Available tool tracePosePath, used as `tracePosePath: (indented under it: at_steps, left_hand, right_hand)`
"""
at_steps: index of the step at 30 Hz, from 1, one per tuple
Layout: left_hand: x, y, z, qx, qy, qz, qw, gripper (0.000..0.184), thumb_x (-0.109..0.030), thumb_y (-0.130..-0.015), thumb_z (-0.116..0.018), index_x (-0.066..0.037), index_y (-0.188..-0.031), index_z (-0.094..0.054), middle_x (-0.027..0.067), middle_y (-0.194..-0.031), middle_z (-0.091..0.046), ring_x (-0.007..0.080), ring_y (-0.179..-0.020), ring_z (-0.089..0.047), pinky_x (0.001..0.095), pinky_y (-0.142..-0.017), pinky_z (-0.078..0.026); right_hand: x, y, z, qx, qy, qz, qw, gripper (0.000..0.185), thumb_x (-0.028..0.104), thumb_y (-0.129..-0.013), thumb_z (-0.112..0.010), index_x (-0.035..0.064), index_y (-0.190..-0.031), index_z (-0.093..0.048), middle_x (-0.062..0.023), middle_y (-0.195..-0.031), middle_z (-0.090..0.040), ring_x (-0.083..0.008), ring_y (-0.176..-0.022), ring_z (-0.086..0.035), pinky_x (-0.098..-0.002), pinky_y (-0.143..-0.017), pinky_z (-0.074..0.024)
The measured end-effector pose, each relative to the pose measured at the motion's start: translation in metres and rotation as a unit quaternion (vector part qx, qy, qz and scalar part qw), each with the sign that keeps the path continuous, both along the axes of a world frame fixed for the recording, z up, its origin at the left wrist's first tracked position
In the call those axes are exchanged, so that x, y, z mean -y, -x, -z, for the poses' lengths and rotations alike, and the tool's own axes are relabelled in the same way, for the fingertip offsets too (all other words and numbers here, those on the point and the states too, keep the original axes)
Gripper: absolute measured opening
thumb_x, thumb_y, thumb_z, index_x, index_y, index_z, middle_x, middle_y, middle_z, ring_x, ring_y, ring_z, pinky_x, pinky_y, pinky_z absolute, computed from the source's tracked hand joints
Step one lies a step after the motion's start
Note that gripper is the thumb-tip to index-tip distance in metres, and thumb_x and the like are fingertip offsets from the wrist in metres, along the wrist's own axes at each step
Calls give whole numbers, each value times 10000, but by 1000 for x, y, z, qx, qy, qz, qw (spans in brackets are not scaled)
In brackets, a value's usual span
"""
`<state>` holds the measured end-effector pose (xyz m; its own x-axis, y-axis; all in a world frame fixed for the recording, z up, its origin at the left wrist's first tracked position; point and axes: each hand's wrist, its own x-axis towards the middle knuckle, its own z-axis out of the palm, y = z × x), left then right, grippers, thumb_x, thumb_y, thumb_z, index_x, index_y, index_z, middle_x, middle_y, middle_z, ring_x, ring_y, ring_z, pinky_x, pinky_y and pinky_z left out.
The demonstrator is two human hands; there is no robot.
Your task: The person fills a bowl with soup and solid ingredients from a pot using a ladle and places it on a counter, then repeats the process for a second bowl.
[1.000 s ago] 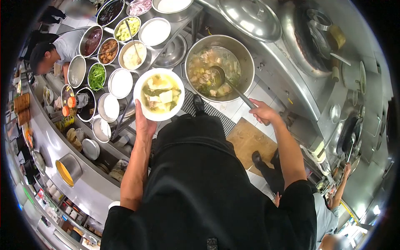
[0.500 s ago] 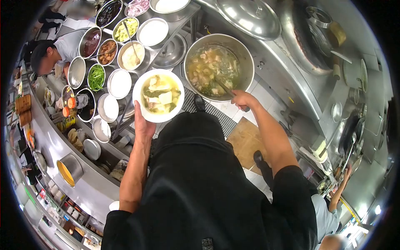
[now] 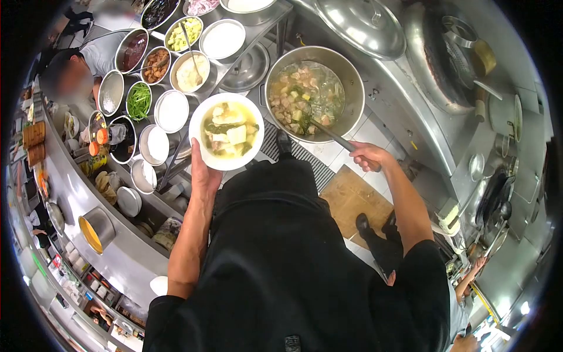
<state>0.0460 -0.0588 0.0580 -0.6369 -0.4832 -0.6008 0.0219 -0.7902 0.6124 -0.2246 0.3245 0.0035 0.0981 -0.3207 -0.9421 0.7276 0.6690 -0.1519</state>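
Observation:
My left hand [image 3: 204, 176] holds a white bowl [image 3: 227, 131] by its lower left rim and underside. Broth, pale chunks and dark green leaves are in the bowl. Right of it is a large steel pot [image 3: 353, 100] of soup with meat pieces and greens. My right hand [image 3: 368, 157] is closed round the handle of a ladle [image 3: 335, 137], which slants down into the pot. The ladle's head is hidden under the soup.
Steel tubs of ingredients, among them chopped greens [image 3: 139, 101], stand at the upper left. A large lid [image 3: 362, 26] rests above the pot. One co-worker [image 3: 102, 58] leans in at the upper left; another's arm [image 3: 471, 276] reaches in at the lower right.
The ladle went from near the surface down into the soup. My right hand moved left, then back right. The bowl stays in my left hand, nearly still.

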Motion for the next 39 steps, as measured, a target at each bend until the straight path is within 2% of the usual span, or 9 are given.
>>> tracePosePath:
  at_steps: [5, 11, 13, 21, 23, 26, 33, 36, 39]
  left_hand:
    - [-1, 7, -2, 13, 10, 11, 1000, 650, -517, -1035, -411, -79, -1507, -324, 96, -1486, -454, 254, -1342, -469, 424, -1105, -401]
    - [2, 7, 5, 10, 1, 14, 1000, 660, -529, -1029, -421, -85, -1507, -326, 91, -1492, -447, 247, -1351, -459, 423, -1117, -384]
    - [-1, 7, 4, 8, 6, 20, 1000, 659, -528, -1030, -419, -84, -1508, -322, 92, -1498, -440, 249, -1358, -450, 424, -1118, -383]
    - [-4, 7, 7, 25, -7, 15, 1000, 645, -516, -1037, -404, -79, -1504, -323, 97, -1490, -446, 255, -1358, -450, 433, -1116, -387]
    - [-4, 6, 7, 25, -9, 14, 1000, 644, -517, -1037, -403, -78, -1502, -325, 97, -1488, -449, 255, -1356, -453, 436, -1115, -388]
    - [-4, 5, 12, 11, -6, 20, 1000, 646, -522, -1036, -401, -78, -1500, -329, 98, -1484, -453, 255, -1348, -463, 437, -1110, -394]
    - [-3, 1, 15, 25, -9, 12, 1000, 642, -520, -1036, -403, -82, -1500, -329, 102, -1476, -461, 258, -1335, -479, 433, -1086, -425]
    - [-3, 2, 14, 17, -6, 15, 1000, 640, -519, -1037, -401, -83, -1500, -328, 102, -1476, -461, 257, -1330, -485, 433, -1079, -434]
    - [-2, 4, 10, 15, -6, 18, 1000, 637, -518, -1038, -398, -87, -1502, -326, 101, -1474, -462, 258, -1325, -490, 434, -1072, -441]
  right_hand:
    - [-13, -8, 0, 7, 18, 21, 1000, 758, 91, -934, -587, 242, -1574, -210, 44, -625, -474, -53, -422, -406, -225, -377, -349]
    - [-21, -24, -3, -45, 29, 7, 999, 805, 86, -901, -619, 153, -1585, -199, 15, -621, -507, -85, -443, -460, -269, -401, -403]
    - [-5, -38, -15, -157, 11, -62, 986, 806, 86, -879, -636, 116, -1576, -231, -1, -620, -506, -104, -451, -477, -277, -411, -408]
    - [9, -48, -36, -220, -5, -111, 969, 799, 126, -864, -661, 64, -1557, -266, -28, -624, -534, -118, -456, -487, -288, -449, -420]
    - [17, -60, -45, -325, -49, -218, 919, 790, 161, -861, -673, 62, -1548, -295, -40, -619, -543, -122, -453, -486, -299, -461, -419]
    - [4, -58, -38, -278, -29, -143, 949, 779, 162, -859, -654, 70, -1548, -303, -43, -604, -534, -128, -453, -492, -307, -469, -421]
    - [-6, -74, -56, -304, -49, -117, 944, 802, 128, -815, -652, 72, -1543, -319, -44, -611, -546, -142, -459, -513, -314, -482, -438]
    - [-14, -73, -56, -232, -14, 15, 973, 802, 130, -821, -651, 67, -1545, -312, -32, -609, -533, -124, -446, -491, -299, -476, -429]
    - [-14, -76, -49, -258, -17, -29, 966, 784, 140, -836, -626, 108, -1551, -307, -114, -697, -625, -210, -528, -600, -346, -534, -489]
